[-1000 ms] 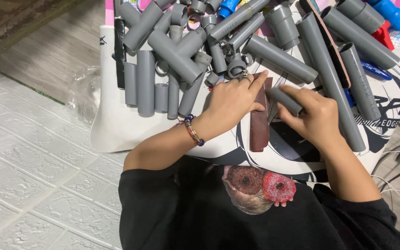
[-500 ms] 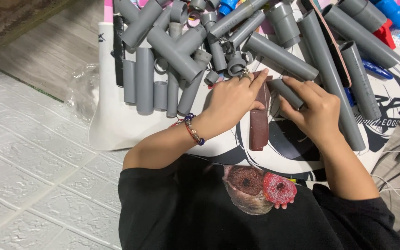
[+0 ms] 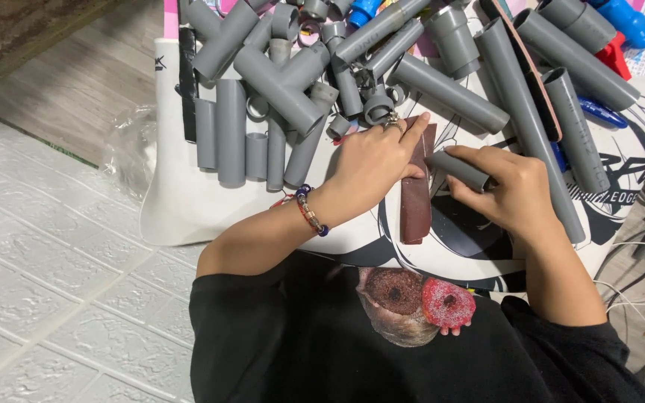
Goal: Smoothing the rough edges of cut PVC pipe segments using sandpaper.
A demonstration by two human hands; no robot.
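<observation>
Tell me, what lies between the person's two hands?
In the head view, a dark brown strip lies between the left hand and right hand, which holds a short grey pipe.

Crumpled clear plastic bag (image 3: 130, 145) left of the pipes

Loose grey pipe lengths (image 3: 229, 130), blue fittings (image 3: 632, 26), a clear plastic bag (image 3: 130, 149) beside white brick-patterned flooring (image 3: 46, 283).
</observation>
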